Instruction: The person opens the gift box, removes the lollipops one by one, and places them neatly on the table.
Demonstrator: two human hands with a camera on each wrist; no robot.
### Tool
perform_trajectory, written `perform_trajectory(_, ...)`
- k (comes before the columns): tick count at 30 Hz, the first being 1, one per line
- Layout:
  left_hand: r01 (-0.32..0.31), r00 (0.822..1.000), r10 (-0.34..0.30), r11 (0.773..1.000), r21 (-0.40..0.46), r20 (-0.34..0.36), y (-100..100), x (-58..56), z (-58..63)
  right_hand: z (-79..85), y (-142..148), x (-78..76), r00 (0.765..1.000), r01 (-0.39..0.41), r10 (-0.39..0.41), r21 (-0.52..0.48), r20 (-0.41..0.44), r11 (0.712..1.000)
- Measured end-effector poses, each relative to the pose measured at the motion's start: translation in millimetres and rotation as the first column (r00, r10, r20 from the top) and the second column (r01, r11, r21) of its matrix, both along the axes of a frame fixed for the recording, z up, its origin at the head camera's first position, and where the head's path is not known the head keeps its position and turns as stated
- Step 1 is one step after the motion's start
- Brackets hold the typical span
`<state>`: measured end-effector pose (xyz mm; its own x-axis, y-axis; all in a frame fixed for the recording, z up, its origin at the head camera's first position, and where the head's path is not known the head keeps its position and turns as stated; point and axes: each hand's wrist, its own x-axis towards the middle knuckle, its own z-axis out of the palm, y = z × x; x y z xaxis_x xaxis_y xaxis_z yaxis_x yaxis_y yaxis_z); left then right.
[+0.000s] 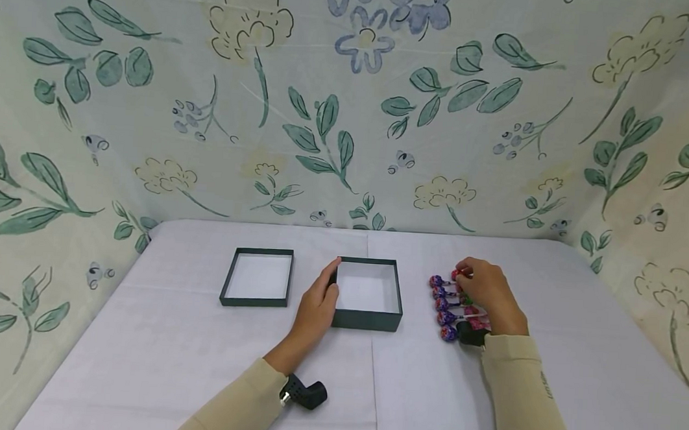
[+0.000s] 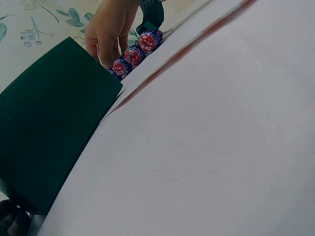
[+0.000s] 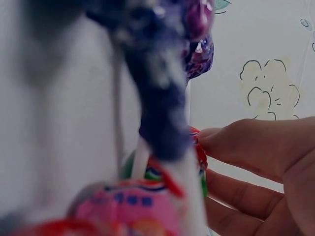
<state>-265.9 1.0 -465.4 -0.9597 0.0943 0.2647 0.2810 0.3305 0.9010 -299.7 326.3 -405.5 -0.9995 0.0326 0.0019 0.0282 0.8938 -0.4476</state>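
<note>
My left hand (image 1: 316, 301) lies along the left side of a dark green box (image 1: 368, 320), its fingers fairly straight and its thumb by the rim. The box has a white inside. In the left wrist view the green box wall (image 2: 54, 123) fills the left part. At the right, my right hand (image 1: 487, 289) pinches a red-wrapped lollipop (image 1: 455, 273) at the far end of a group. Nearest the hand are purple-wrapped lollipops (image 1: 442, 304) in a column. A pink-wrapped lollipop (image 3: 128, 206) shows close to the camera in the right wrist view.
Left of the box lies its shallow lid (image 1: 255, 301), white side up with a dark green rim. All of it stands on a white-covered table (image 1: 196, 363). Flower-patterned cloth (image 1: 348, 144) rises behind and at both sides.
</note>
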Motion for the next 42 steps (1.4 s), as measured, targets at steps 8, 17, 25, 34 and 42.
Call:
perform_trajectory(8,0.006,1.000,-0.006,1.000,-0.003,0.002,0.8,0.5,0.5,-0.5,1.2,0.6,1.000,0.014,-0.014,0.000,0.006,1.000)
perform_trajectory(17,0.008,1.000,-0.008,1.000,-0.001,0.002,2.3,-0.4,0.2,1.2,3.3,2.2,0.999,0.038,-0.038,0.000,0.028,0.999)
perform_trajectory(25,0.019,1.000,-0.020,1.000,0.007,0.010,1.6,-2.1,0.2,7.4,0.9,3.5,0.999,0.053,-0.053,-0.002,0.006,0.999)
perform_trajectory(34,0.007,1.000,-0.007,1.000,0.016,-0.001,1.2,-8.0,3.2,25.3,-5.9,9.1,0.998,0.049,-0.050,-0.017,-0.044,0.999)
perform_trajectory(42,-0.036,0.999,0.035,0.999,0.033,0.016,-2.3,-21.0,2.9,40.9,-23.2,12.9,0.996,0.001,-0.003,-0.026,-0.093,1.000)
